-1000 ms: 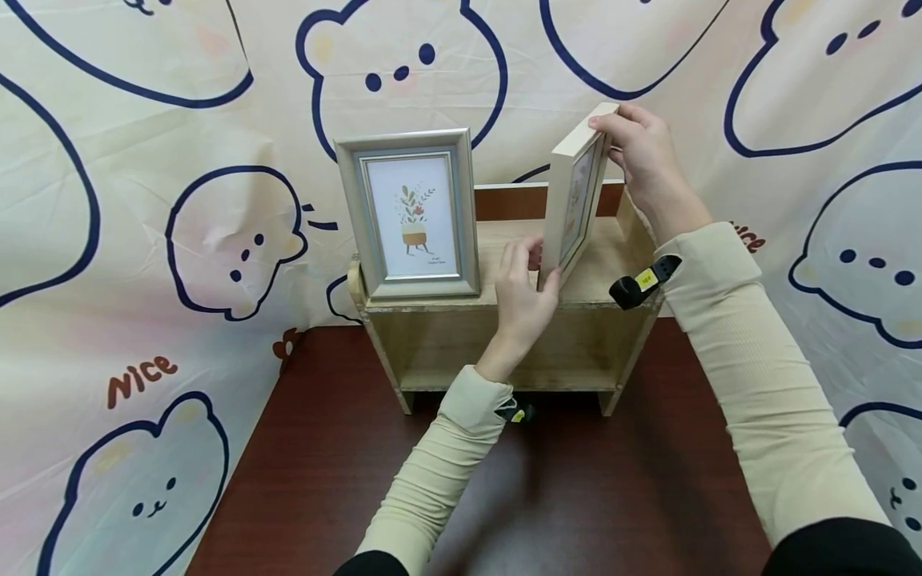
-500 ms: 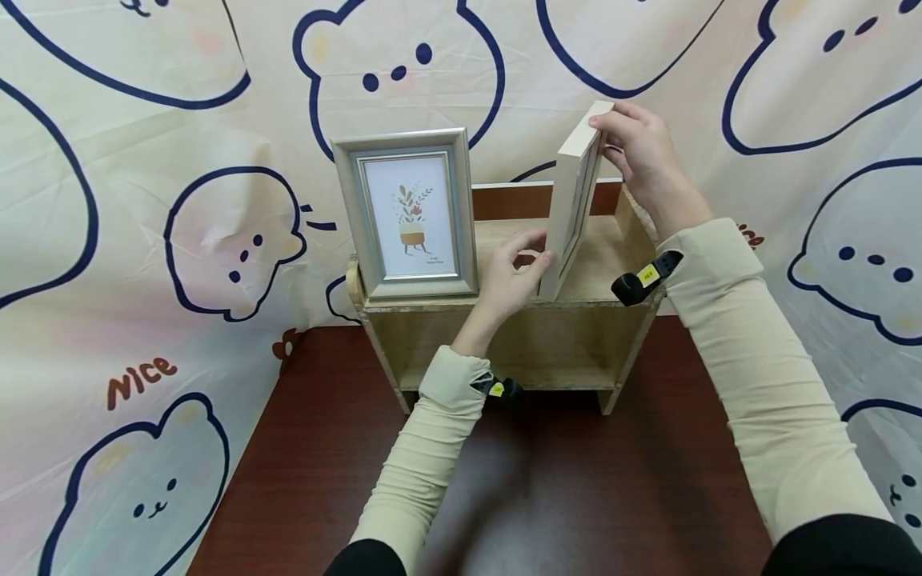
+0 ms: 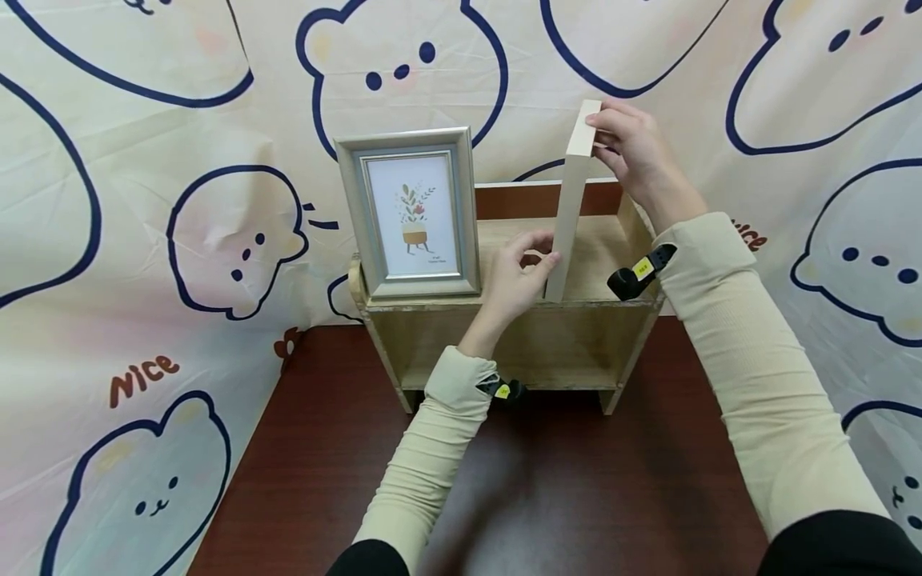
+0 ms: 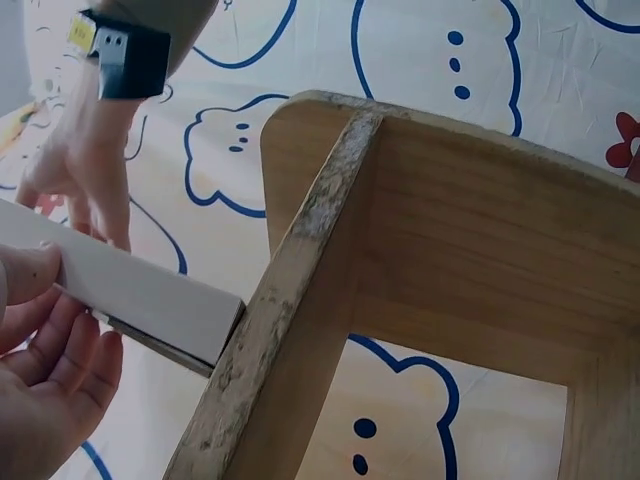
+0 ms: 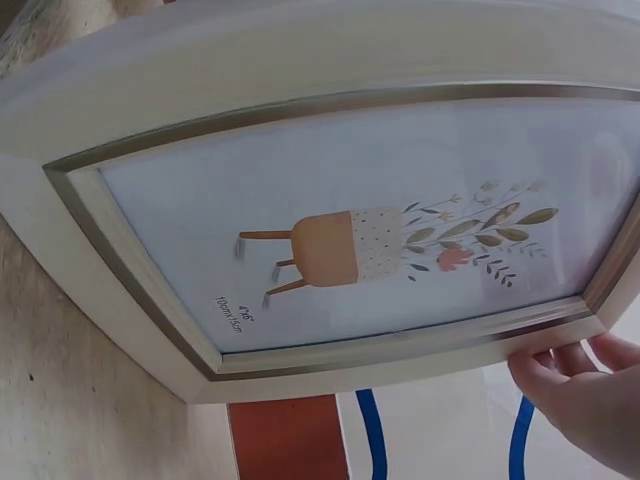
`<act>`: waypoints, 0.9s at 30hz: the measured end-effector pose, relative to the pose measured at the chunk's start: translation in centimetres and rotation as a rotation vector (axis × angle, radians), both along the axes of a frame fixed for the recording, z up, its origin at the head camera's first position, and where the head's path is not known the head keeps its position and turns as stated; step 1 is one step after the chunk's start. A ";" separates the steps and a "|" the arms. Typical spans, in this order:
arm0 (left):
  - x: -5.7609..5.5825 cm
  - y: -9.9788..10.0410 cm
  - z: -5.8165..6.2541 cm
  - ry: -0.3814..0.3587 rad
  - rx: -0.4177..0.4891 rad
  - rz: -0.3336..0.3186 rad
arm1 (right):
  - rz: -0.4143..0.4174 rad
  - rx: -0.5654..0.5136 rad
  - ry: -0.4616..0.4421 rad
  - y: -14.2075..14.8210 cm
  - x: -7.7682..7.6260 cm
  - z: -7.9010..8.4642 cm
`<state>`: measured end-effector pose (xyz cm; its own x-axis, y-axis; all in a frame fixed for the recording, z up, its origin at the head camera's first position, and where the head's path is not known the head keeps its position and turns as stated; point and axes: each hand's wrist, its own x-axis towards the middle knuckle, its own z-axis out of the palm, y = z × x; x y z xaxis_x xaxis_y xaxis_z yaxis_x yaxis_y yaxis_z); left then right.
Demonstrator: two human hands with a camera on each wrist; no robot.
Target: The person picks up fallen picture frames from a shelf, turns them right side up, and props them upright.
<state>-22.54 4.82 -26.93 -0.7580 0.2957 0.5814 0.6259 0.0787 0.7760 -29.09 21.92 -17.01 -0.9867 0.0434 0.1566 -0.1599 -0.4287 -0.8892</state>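
A cream picture frame (image 3: 569,216) stands upright and edge-on on the top board of a small wooden shelf (image 3: 519,305). My right hand (image 3: 637,152) pinches its upper far corner. Low on its near edge, my left hand (image 3: 515,276) holds it; in the left wrist view the thumb lies on one side of the cream frame (image 4: 140,295) and the fingers on the other. The right wrist view gives the front of the cream frame (image 5: 130,385), with a potted-plant print (image 5: 330,245). A grey-silver picture frame (image 3: 408,288) with a similar print stands to the left.
The shelf's lower compartment (image 3: 519,352) opens toward me, above the dark red-brown table (image 3: 576,480). Raised wooden sides bound the top board, with a reddish-brown strip (image 3: 519,204) behind it. A cloth printed with bears (image 3: 238,240) hangs behind and at both sides.
The cream frame has turned, its front swinging out of the head view until only its edge shows. My left hand has shifted slightly left; the right hand stays at the top corner.
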 end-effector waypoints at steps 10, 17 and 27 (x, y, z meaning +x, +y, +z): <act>-2.2 1.4 -2.7 0.069 0.082 0.041 | -0.017 -0.027 0.023 -0.4 0.0 -0.3; -2.0 2.0 -3.0 0.098 0.102 0.089 | -0.053 -0.004 0.003 -0.9 0.3 -0.1; -1.8 2.5 -3.1 0.135 0.103 0.141 | -0.074 -0.024 -0.018 -1.1 1.9 0.1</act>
<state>-24.30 7.31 -30.02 -0.7008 0.1260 0.7022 0.7131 0.0976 0.6942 -27.19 20.80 -16.95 -0.9833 0.1198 0.1368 -0.1760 -0.4373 -0.8819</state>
